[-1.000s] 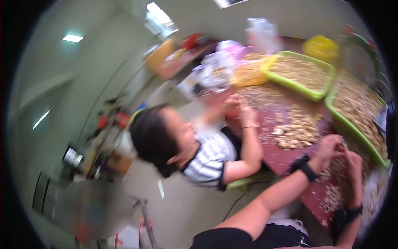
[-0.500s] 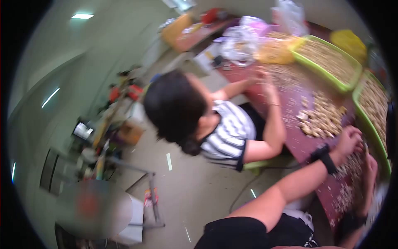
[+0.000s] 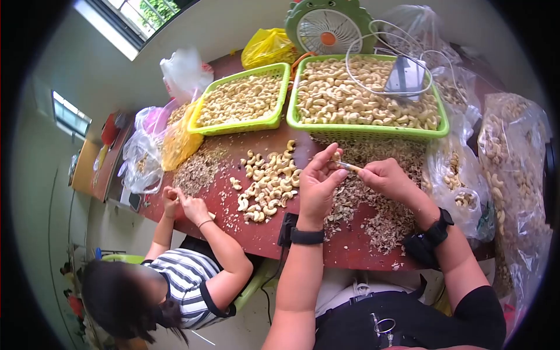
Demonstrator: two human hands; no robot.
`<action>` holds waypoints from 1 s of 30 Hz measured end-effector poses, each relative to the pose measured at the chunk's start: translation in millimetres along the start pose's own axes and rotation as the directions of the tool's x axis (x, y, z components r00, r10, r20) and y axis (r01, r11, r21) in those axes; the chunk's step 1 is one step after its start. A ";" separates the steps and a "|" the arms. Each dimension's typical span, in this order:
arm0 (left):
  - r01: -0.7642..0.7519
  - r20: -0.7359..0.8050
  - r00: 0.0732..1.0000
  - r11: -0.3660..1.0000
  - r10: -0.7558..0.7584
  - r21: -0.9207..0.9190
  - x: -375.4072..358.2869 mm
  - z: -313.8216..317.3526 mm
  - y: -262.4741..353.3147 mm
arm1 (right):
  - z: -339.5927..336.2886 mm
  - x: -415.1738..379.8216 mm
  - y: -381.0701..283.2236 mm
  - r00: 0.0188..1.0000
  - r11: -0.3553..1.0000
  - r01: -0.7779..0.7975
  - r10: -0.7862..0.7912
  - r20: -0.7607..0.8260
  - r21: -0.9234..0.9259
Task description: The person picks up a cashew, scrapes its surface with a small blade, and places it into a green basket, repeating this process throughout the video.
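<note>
Between the fingertips of my left hand (image 3: 315, 189) is a cashew nut (image 3: 336, 156), partly hidden by the fingers. My right hand (image 3: 389, 178) grips a small knife (image 3: 351, 167) by its light handle, the blade pointing left at the nut. Both hands are above a spread of brown skin shavings (image 3: 385, 224) on the red table (image 3: 265, 236). Left of my left hand lies a pile of pale cashews (image 3: 271, 181). Behind my hands stands a green basket (image 3: 373, 129) full of cashews.
A second green basket (image 3: 239, 126) of cashews stands at the back left. A phone (image 3: 405, 77) with a white cable lies on the nearer basket, before a fan (image 3: 330, 29). Plastic bags of cashews (image 3: 507, 151) line the right. A co-worker (image 3: 195, 291) sits at left, hands over shavings.
My view has swung right and levelled, bringing both baskets, the fan and the right-hand bags into sight. My hands now show mid-frame, with knife and nut visible.
</note>
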State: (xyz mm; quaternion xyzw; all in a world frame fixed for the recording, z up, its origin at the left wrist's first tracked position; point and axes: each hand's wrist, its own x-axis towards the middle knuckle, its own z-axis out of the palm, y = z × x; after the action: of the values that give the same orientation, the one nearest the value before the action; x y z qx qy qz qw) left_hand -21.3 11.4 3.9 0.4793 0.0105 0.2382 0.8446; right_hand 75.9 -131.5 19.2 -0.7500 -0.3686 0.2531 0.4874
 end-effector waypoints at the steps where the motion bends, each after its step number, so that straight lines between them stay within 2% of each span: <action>1: -0.031 0.007 1.000 0.997 0.031 0.064 -0.1 0.4 0.7 | -0.3 -0.6 0.0 0.999 1.000 0.017 -0.017 0.028 0.012; 8: -0.095 0.009 0.995 0.963 0.096 0.251 1.7 0.8 2.7 | 0.2 -1.4 -2.4 0.999 1.000 0.016 -0.016 0.039 0.001; 15: -0.146 0.046 0.989 0.933 0.139 0.328 1.6 -2.3 1.5 | 1.2 -0.6 -0.5 0.999 1.000 0.002 -0.002 0.042 0.008; 23: -0.129 0.028 0.992 0.934 0.127 0.333 1.2 1.1 4.3 | 1.6 -1.6 -5.1 0.994 0.998 -0.053 0.051 0.092 0.016; 28: -0.133 0.026 0.991 0.937 0.131 0.323 1.1 0.1 3.1 | 2.9 0.1 -0.4 0.998 0.999 -0.030 0.027 0.065 0.042; 30: -0.150 0.054 0.989 0.907 0.140 0.393 0.9 -4.0 1.6 | 1.8 0.4 0.3 0.998 0.999 -0.014 0.012 0.064 0.035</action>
State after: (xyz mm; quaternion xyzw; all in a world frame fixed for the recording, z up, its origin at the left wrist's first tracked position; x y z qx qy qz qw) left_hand -22.1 15.6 3.2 0.6424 0.0123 0.2873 0.7103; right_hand 75.0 -130.2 18.2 -0.7353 -0.3745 0.2865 0.4869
